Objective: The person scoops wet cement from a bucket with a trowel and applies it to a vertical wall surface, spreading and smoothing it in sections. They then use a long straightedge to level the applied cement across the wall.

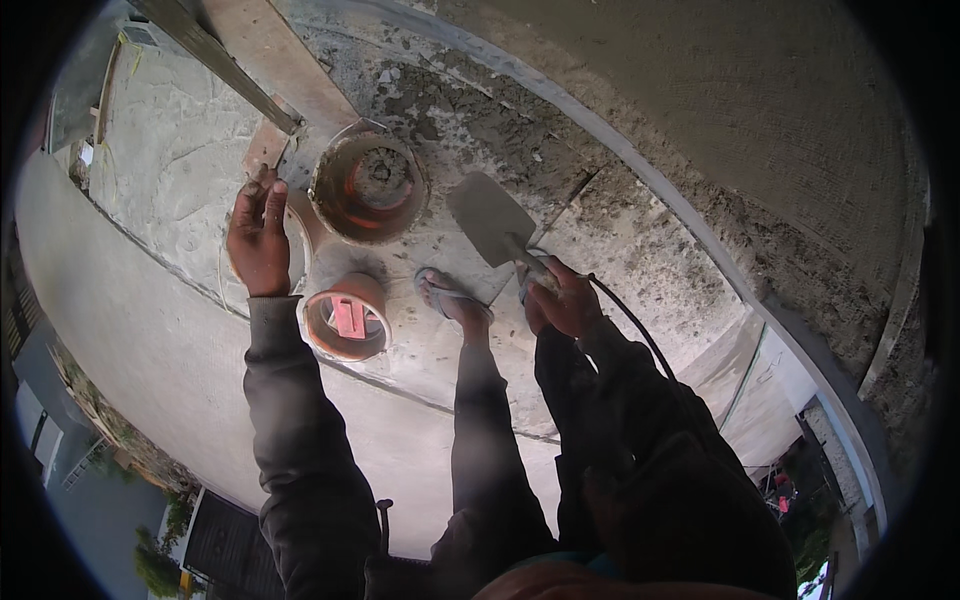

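My right hand (pixel 568 298) is closed around the handle of a trowel (pixel 490 218). Its broad grey blade points up and to the left, above my right foot. My left hand (pixel 262 240) is raised on the left, fingers and thumb upward and apart, with nothing visible in it. Behind that hand is another bucket (pixel 301 222), mostly hidden. A mortar-smeared bucket (pixel 325 205) with some grey mix (pixel 383 172) at its bottom stands just right of it. Nearer to me, a smaller bucket (pixel 372 290) contains a flat pinkish-red object (pixel 349 318).
A wooden post (pixel 215 55) and a wide plank (pixel 275 55) slant in at the upper left. Crumbled mortar (pixel 480 120) covers the floor ahead. A pale curved edge (pixel 640 150) borders a rough plastered surface (pixel 760 110) on the right. A dark cable (pixel 635 322) passes my right forearm.
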### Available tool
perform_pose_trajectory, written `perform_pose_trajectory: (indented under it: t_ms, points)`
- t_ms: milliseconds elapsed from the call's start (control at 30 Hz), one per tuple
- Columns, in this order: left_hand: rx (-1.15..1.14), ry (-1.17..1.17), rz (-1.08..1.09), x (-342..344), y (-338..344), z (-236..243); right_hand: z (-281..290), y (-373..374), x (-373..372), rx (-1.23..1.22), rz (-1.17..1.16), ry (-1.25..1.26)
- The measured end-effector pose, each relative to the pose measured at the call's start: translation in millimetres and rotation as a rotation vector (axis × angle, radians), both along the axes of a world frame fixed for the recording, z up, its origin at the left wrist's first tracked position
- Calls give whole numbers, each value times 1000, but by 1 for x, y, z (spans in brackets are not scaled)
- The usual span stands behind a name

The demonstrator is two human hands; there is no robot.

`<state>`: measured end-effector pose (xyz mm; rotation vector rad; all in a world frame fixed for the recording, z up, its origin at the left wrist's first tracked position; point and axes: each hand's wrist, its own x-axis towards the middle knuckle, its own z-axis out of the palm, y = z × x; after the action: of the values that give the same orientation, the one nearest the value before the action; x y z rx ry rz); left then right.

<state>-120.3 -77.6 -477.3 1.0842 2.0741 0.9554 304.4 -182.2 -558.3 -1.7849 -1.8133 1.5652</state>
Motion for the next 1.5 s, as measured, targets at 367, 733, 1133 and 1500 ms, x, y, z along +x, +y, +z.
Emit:
perform_pose_trajectory:
  t_ms: [367,733,1133,1500]
  points:
    - [-464,-724,625,173,-272,-54,-6,243,-199,-148,-199,339]
    - [-364,-826,800,88,-229,-166,-69,362,-319,-371,-319,1130]
    - [-310,-958,684,50,-154,-264,-75,358,-320,-389,-437,1304]
    - [46,-997,677,60,-144,-252,-50,342,-298,-142,-191,834]
